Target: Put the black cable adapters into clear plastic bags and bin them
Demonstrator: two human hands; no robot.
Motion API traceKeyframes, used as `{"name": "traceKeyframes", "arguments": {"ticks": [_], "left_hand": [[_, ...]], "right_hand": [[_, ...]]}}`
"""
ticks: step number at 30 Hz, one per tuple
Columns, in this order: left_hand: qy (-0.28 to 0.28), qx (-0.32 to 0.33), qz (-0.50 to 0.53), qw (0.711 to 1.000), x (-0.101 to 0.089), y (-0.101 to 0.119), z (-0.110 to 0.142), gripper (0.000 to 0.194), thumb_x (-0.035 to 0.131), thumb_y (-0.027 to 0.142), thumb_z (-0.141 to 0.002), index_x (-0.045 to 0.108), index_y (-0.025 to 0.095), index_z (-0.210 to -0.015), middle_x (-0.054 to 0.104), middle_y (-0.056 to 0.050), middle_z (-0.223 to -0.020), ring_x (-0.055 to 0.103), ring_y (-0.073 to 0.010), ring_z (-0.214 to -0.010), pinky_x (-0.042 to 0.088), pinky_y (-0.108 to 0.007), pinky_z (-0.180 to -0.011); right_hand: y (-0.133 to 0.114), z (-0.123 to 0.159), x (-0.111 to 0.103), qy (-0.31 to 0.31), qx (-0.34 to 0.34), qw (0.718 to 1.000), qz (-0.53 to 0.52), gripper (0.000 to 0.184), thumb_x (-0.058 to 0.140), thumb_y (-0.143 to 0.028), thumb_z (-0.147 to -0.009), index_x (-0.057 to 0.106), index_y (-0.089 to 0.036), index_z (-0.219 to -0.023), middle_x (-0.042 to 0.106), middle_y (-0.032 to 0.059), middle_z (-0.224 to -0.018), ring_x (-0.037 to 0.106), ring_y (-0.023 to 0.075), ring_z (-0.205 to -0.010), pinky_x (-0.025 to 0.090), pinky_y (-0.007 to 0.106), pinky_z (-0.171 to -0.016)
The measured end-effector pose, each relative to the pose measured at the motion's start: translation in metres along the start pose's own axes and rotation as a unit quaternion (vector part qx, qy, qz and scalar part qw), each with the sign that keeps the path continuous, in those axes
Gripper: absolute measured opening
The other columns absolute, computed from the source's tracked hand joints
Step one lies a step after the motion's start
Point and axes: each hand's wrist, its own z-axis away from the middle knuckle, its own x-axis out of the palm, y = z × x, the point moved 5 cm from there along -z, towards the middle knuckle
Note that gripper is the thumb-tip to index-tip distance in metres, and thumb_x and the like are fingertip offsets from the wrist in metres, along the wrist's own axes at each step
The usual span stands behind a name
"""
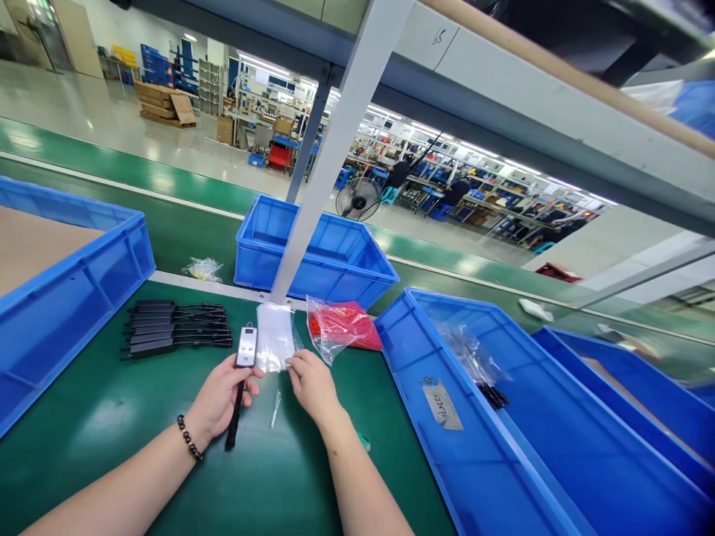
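My left hand (226,394) is closed around a slim handheld device (246,347) with a pale face, a small dark display and a long black stem pointing down toward me. Just right of it lies a stack of clear plastic bags (273,335) on the green work mat. The fingers of my right hand (313,383) pinch the lower right corner of a bag. Between my hands rests a small clear strip (275,409). To the left, several black devices (153,329) with thin stems lie in a row.
A bag of red pieces (349,325) sits behind my right hand. Blue crates stand at the left (83,260), the back (357,279) and the right (485,447), the last holding bagged black items. A grey post (329,164) rises at the back edge. Beyond are a fan (358,199) and people.
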Motion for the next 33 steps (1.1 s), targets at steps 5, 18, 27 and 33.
{"name": "traceKeyframes", "arguments": {"ticks": [5,18,27,33], "left_hand": [[0.006,0.002,0.003,1.000,-0.001,0.000,-0.001,0.022,0.058,0.021,-0.071,0.050,0.015,-0.090,0.057,-0.002,-0.073,0.051,-0.0095,-0.052,0.036,-0.017,-0.038],[0.000,0.006,-0.035,0.999,0.000,0.003,0.000,0.016,0.057,0.023,-0.071,0.050,0.016,-0.083,0.056,-0.002,-0.073,0.051,-0.0093,-0.053,0.036,-0.017,-0.038],[-0.008,-0.013,-0.057,0.998,0.005,0.003,0.003,0.017,0.058,0.024,-0.069,0.048,0.016,-0.081,0.055,0.000,-0.069,0.051,-0.0091,-0.049,0.038,-0.017,-0.036],[-0.047,-0.057,-0.118,0.990,0.012,-0.005,0.005,0.017,0.057,0.024,-0.069,0.047,0.016,-0.080,0.054,0.000,-0.062,0.050,-0.0095,-0.044,0.040,-0.018,-0.035]], "right_hand": [[-0.014,-0.011,0.024,-0.037,-0.062,0.997,0.013,0.019,0.050,-0.019,-0.080,0.059,-0.020,-0.097,0.058,0.0057,-0.105,0.049,0.0187,-0.098,0.035,0.030,-0.085],[-0.004,-0.025,0.033,-0.034,0.026,0.998,0.042,0.011,0.050,-0.021,-0.080,0.057,-0.019,-0.072,0.061,0.0024,-0.072,0.053,0.0154,-0.071,0.032,0.025,-0.066],[0.003,-0.026,0.033,0.000,0.082,0.996,-0.022,0.014,0.049,-0.024,-0.083,0.056,-0.018,-0.072,0.060,0.0019,-0.073,0.051,0.0147,-0.075,0.030,0.024,-0.066],[0.001,-0.026,0.029,0.024,0.078,0.996,-0.038,0.008,0.050,-0.018,-0.079,0.055,-0.018,-0.074,0.059,0.0022,-0.074,0.050,0.0154,-0.075,0.030,0.026,-0.068]]}}
